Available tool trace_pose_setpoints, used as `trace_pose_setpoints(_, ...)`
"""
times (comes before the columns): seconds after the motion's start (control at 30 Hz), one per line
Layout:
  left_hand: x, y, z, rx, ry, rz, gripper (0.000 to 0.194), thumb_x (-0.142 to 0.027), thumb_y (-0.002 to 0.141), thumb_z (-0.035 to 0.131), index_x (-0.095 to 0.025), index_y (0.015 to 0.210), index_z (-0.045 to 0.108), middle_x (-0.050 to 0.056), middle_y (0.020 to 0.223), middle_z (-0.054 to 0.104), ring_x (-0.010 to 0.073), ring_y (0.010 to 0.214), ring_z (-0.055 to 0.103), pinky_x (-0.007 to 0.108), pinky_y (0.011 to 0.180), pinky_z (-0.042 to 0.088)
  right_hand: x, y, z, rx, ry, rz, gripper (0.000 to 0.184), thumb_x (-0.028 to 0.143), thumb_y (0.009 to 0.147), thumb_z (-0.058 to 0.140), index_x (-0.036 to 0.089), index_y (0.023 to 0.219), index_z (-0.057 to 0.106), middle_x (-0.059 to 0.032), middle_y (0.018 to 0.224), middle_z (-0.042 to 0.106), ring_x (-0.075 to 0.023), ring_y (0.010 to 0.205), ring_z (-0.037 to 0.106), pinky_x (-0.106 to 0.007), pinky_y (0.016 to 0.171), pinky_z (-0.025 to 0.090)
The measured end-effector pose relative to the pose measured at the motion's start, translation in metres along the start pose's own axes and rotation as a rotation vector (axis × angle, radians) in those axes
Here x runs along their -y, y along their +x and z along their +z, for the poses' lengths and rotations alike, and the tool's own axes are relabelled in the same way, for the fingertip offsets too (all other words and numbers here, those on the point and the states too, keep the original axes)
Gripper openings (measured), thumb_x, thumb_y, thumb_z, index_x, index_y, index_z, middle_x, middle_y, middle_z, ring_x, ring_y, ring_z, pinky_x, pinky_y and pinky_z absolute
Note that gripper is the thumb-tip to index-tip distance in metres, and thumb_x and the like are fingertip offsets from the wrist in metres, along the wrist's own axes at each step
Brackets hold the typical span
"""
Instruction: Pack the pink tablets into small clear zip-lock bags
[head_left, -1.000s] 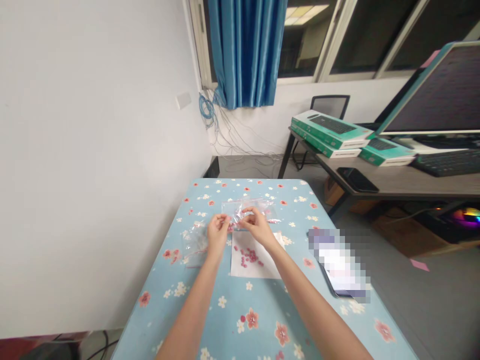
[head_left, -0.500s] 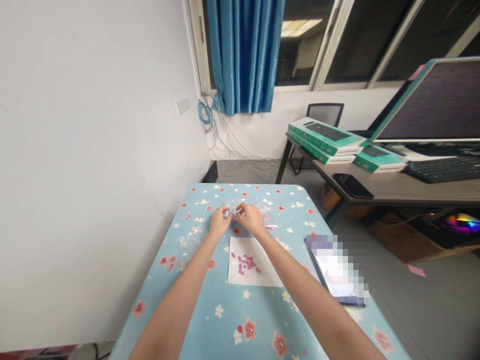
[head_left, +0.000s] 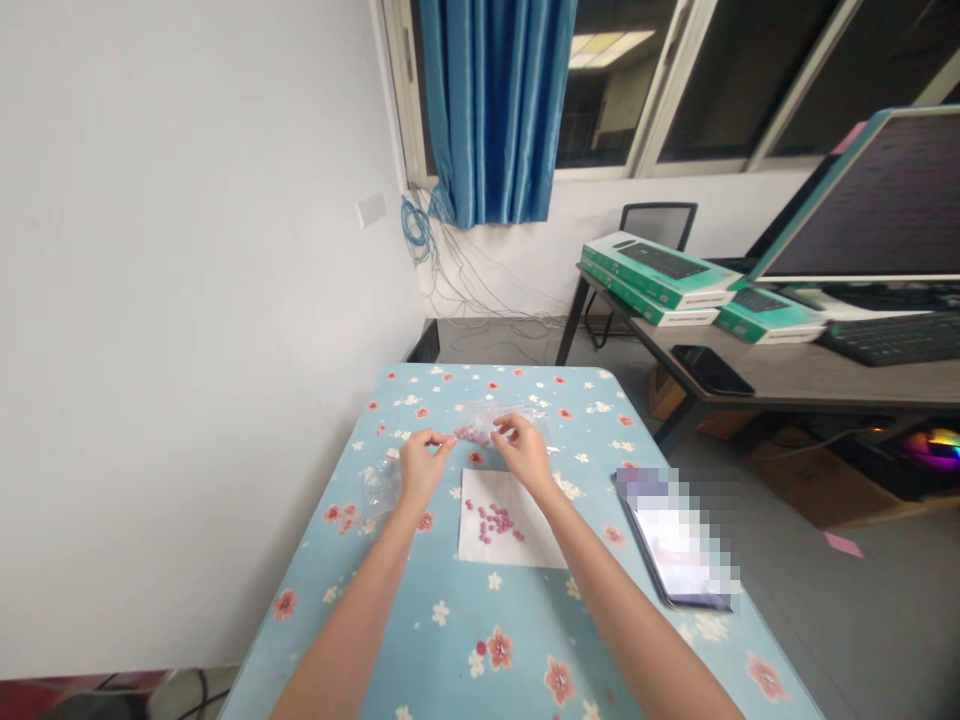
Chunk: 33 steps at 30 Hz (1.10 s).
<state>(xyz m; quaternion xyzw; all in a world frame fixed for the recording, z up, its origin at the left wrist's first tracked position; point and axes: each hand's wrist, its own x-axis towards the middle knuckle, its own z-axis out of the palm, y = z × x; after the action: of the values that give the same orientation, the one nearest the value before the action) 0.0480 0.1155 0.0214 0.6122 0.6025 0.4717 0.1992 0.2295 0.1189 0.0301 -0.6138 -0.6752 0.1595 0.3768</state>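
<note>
My left hand (head_left: 425, 465) is pinched at the fingertips, left of a small pile of pink beads (head_left: 472, 435); whatever may be between the fingertips is too small to make out. My right hand (head_left: 523, 455) is at the pile's other side, thumb and forefinger curled but apart. Behind and partly under it lies a clear plastic bag (head_left: 499, 409). Another clear bag (head_left: 381, 487) rests beside my left wrist. Closer to me, several pink beads (head_left: 495, 522) are scattered on a white sheet of paper (head_left: 536, 530), partly covered by my right forearm.
The small table (head_left: 442, 670) has a blue flowered cover, with a single red bead (head_left: 481, 648) near the front. At right lies a phone-like device (head_left: 679, 545), its screen blurred. A white wall (head_left: 187, 330) borders the left; a desk (head_left: 795, 378) with keyboard boxes (head_left: 660, 272) stands right.
My hands have moved apart: the left came left and nearer to me, the right shifted slightly right. The pink pile between them now shows more fully. The view has shifted a little.
</note>
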Motion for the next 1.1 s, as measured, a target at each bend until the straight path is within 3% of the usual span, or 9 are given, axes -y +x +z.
trace_pose_setpoints(0.13,-0.001,-0.038,-0.018,-0.025,0.001,0.006,0.021,-0.035,0.073,0.063,-0.019,0.059,0.062,0.0,0.063,0.064,0.0168,0.064,0.061,0.028,0.063,0.049,0.0,-0.028,-0.008,-0.039,0.193,0.005,0.016,0.025,0.078,0.053,0.018,0.089,0.061,-0.0023,0.078,0.064,-0.0162,0.067,0.055,-0.028,0.068,0.042)
trace_pose_setpoints(0.3,0.007,-0.072,-0.041,-0.003,0.01,-0.02,0.024,-0.04,0.075,0.061,-0.02,0.062,0.064,0.002,0.066,0.066,0.0177,0.066,0.062,0.029,0.062,0.05,0.013,-0.055,-0.003,0.06,0.224,-0.034,0.014,0.019,0.077,0.054,0.018,0.089,0.061,-0.0022,0.081,0.065,-0.0163,0.069,0.055,-0.03,0.071,0.041)
trace_pose_setpoints(0.43,0.022,-0.085,-0.069,-0.101,0.136,0.014,0.023,-0.043,0.075,0.061,-0.021,0.077,0.067,0.004,0.079,0.07,0.0216,0.079,0.064,0.036,0.078,0.05,0.029,-0.067,0.007,0.146,0.187,-0.084,0.014,0.015,0.078,0.055,0.019,0.09,0.062,-0.002,0.083,0.065,-0.0173,0.076,0.055,-0.03,0.076,0.04)
trace_pose_setpoints(0.53,0.035,-0.091,-0.092,-0.173,0.235,0.008,0.03,-0.045,0.075,0.059,-0.021,0.093,0.065,0.006,0.089,0.069,0.0236,0.083,0.063,0.04,0.081,0.05,0.045,-0.073,0.013,0.218,0.123,-0.134,0.012,0.018,0.081,0.057,0.019,0.092,0.062,-0.0025,0.085,0.065,-0.0189,0.083,0.055,-0.031,0.078,0.037)
trace_pose_setpoints(0.63,0.049,-0.094,-0.111,-0.187,0.307,0.031,0.026,-0.039,0.078,0.054,-0.021,0.094,0.064,0.005,0.087,0.068,0.0236,0.083,0.063,0.042,0.082,0.05,0.06,-0.077,0.021,0.291,0.051,-0.177,0.014,0.02,0.082,0.058,0.02,0.095,0.063,-0.0033,0.09,0.064,-0.0197,0.088,0.053,-0.031,0.079,0.035)
trace_pose_setpoints(0.7,0.058,-0.093,-0.119,-0.128,0.341,0.078,0.024,-0.033,0.077,0.051,-0.022,0.094,0.065,0.005,0.093,0.068,0.0236,0.087,0.063,0.042,0.085,0.05,0.07,-0.08,0.029,0.33,0.007,-0.209,0.016,0.022,0.082,0.059,0.02,0.098,0.063,-0.004,0.094,0.063,-0.0205,0.091,0.052,-0.032,0.079,0.034)
trace_pose_setpoints(0.9,0.076,-0.09,-0.123,-0.007,0.49,0.176,0.028,-0.026,0.079,0.046,-0.022,0.097,0.068,0.007,0.103,0.067,0.0252,0.098,0.06,0.044,0.091,0.046,0.09,-0.083,0.054,0.396,-0.114,-0.325,0.024,0.024,0.084,0.058,0.022,0.107,0.063,-0.0057,0.099,0.061,-0.022,0.096,0.05,-0.034,0.082,0.033)
trace_pose_setpoints(1.1,0.075,-0.087,-0.12,-0.02,0.585,0.242,0.025,-0.035,0.084,0.048,-0.023,0.086,0.07,0.007,0.101,0.068,0.026,0.093,0.06,0.044,0.086,0.046,0.095,-0.08,0.071,0.415,-0.186,-0.346,0.022,0.025,0.085,0.057,0.023,0.106,0.065,-0.0065,0.098,0.061,-0.0228,0.096,0.05,-0.034,0.081,0.034)
